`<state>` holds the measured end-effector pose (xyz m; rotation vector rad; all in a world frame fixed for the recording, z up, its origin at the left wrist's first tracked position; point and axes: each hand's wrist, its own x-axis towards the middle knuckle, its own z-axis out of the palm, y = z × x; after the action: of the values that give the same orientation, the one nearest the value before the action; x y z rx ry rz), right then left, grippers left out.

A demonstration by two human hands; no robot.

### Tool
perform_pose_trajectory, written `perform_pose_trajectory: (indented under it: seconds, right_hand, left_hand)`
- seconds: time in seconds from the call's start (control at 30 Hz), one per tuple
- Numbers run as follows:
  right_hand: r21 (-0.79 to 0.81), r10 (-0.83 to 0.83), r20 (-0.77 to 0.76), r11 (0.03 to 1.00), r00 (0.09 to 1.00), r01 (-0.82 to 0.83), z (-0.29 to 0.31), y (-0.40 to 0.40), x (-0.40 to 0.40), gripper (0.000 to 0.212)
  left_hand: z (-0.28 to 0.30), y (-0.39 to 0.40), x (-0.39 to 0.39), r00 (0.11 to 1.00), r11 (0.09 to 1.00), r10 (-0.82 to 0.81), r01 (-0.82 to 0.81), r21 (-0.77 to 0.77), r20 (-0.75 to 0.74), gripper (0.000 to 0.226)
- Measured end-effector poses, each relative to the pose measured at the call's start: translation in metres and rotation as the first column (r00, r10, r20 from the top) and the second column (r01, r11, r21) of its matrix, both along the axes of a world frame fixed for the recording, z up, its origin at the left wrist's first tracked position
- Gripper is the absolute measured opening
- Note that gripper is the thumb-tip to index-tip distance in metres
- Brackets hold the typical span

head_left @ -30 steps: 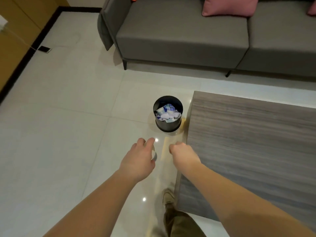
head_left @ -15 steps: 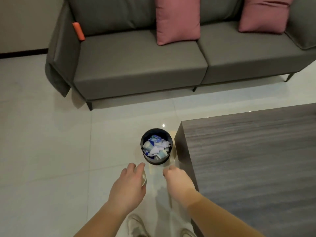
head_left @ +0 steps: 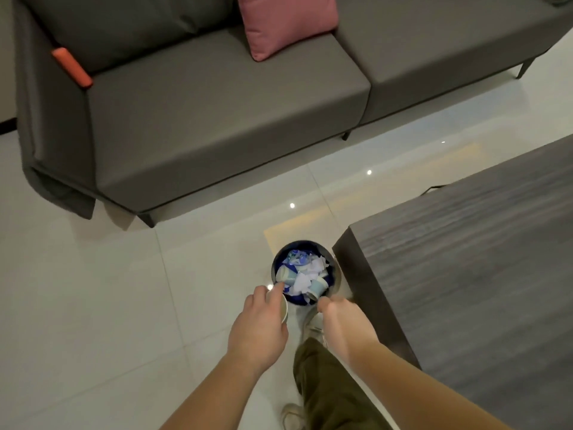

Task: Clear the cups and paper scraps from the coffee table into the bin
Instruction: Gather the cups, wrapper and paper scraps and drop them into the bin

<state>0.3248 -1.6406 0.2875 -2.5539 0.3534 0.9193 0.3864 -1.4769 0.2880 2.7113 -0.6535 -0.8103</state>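
Hands first: our left hand [head_left: 259, 328] curls round a paper cup [head_left: 284, 308], whose rim shows white beside the knuckles, and it now reaches the near rim of the bin [head_left: 277, 259], where half a second ago it hung short of it. Our right hand [head_left: 342, 325] is closed in a fist just beside the bin's near right edge; whether it pinches a scrap we cannot tell, since the fingers hide the palm. The round dark bin stands on the pale tiled floor [head_left: 93, 305], close against the corner of the wood-grain coffee table [head_left: 465, 259], and holds white paper scraps [head_left: 302, 282] and several pale blue cups [head_left: 317, 287]. We have stepped nearer, so the bin looks larger and lower in view than before. Behind it the grey sofa [head_left: 201, 119] carries a pink cushion [head_left: 285, 23] and an orange object [head_left: 72, 67] on its armrest. Our olive trouser leg [head_left: 328, 383] and a pale shoe [head_left: 313, 328] show between the arms.
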Motion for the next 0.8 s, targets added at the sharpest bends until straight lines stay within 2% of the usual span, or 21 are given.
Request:
perform_pose_trajectory:
  seconds: [0.1,0.23,0.37,0.57,0.67,0.8]
  right_hand:
    - [0.015,-0.07,0.012,0.997,0.997,0.07,-0.028,-0.013,0.035,0.027]
    - [0.029,-0.137,-0.065,0.99,0.988,0.139,-0.073,-0.022,0.067,0.032]
    - [0.028,-0.211,-0.135,0.976,0.968,0.217,-0.123,-0.026,0.079,0.034]
    - [0.033,-0.385,-0.118,0.92,0.915,0.391,-0.194,-0.026,0.086,0.031]
    - [0.051,-0.437,-0.106,0.895,0.893,0.444,-0.212,-0.026,0.083,0.044]
    - [0.052,-0.456,-0.054,0.887,0.888,0.459,-0.204,-0.027,0.071,0.04]
  left_hand:
    - [-0.023,-0.018,0.035,0.999,0.999,-0.042,0.043,-0.007,0.007,0.066]
    - [-0.067,-0.042,0.063,0.997,0.997,-0.072,0.071,-0.012,-0.026,0.066]
    - [-0.112,-0.063,0.073,0.987,0.989,-0.144,0.146,0.02,-0.071,0.069]
    - [-0.189,-0.077,0.085,0.966,0.975,-0.202,0.214,0.059,-0.162,0.074]
    - [-0.214,-0.079,0.091,0.953,0.963,-0.199,0.233,0.134,-0.227,0.087]
    - [-0.209,-0.078,0.1,0.928,0.927,-0.283,0.33,0.178,-0.243,0.09]
